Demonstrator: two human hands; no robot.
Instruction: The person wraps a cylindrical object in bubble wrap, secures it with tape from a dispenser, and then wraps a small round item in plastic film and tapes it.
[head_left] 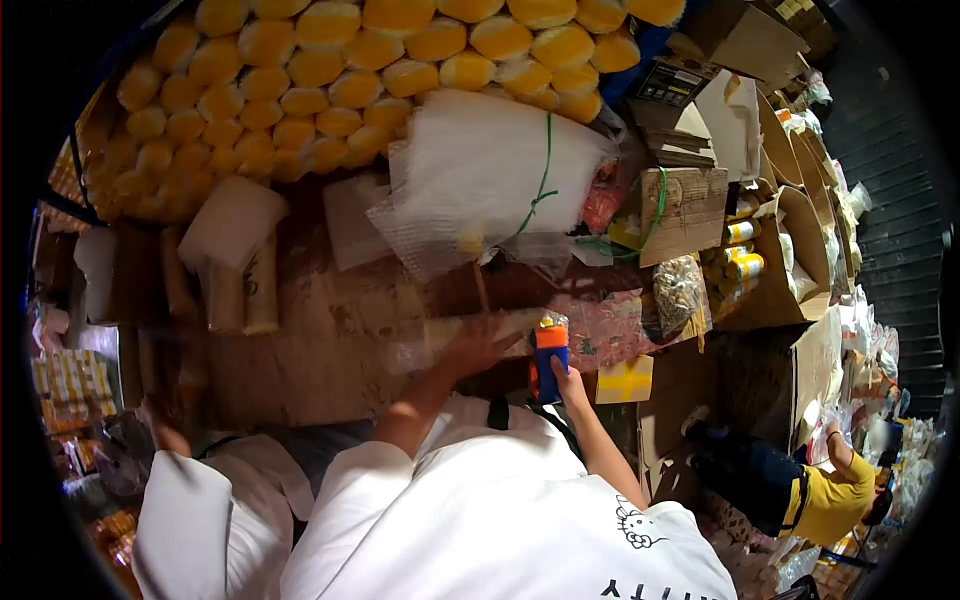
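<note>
My right hand [564, 378] is closed round a blue and orange handheld tool [550, 362], held upright at the near edge of the worktable [290, 375]. Further left, my left hand [478, 345] is smeared by motion beside a clear plastic-wrapped roll or strip [430, 342]; whether it touches it cannot be made out. Beyond both hands lies a stack of white plastic sheets [490, 165] with a green string across it. A small yellow box [624, 380] is just right of the tool.
Yellow wrapped rolls [330, 70] are piled at the back. A bag of small pale pieces [678, 290] and cardboard boxes [800, 250] stand right. One person in white [215, 520] is close at left; another in yellow [835, 495] is at right.
</note>
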